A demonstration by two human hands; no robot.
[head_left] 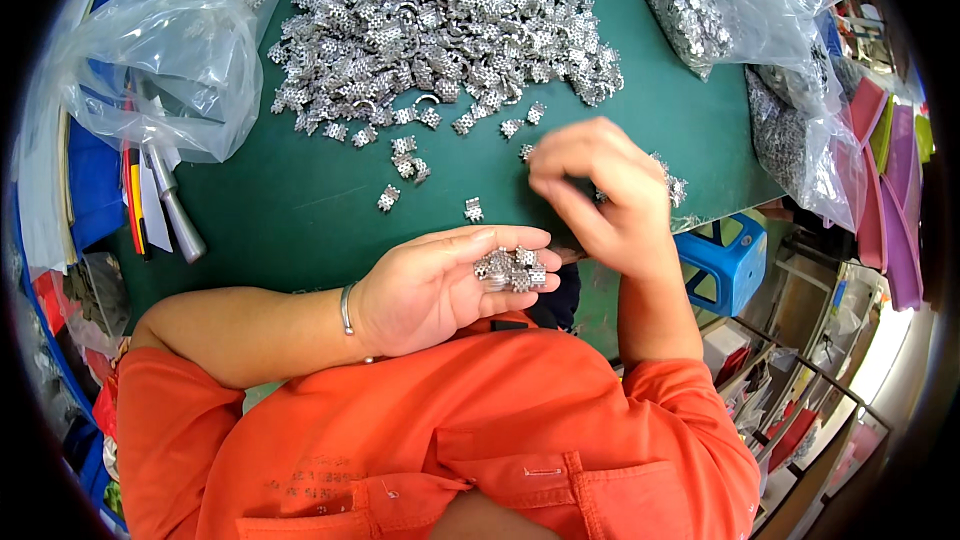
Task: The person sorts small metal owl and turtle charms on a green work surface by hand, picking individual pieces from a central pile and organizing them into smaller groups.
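Observation:
My left hand lies palm up near the table's front edge, a metal bangle at its wrist. In its cupped palm and fingers rests a small heap of silvery perforated metal links. To the right and a little farther off, my right hand is curled over the table, thumb and forefinger drawn together and slightly blurred. Right at those fingertips shows one metal link; whether it is pinched or only touched is unclear. A few loose links lie between my hands and the big pile of links.
The table top is green. Clear plastic bags sit at its left and right, the right ones holding metal parts. Pens and a metal tool lie at the left. More links show behind my right hand. A blue stool stands below.

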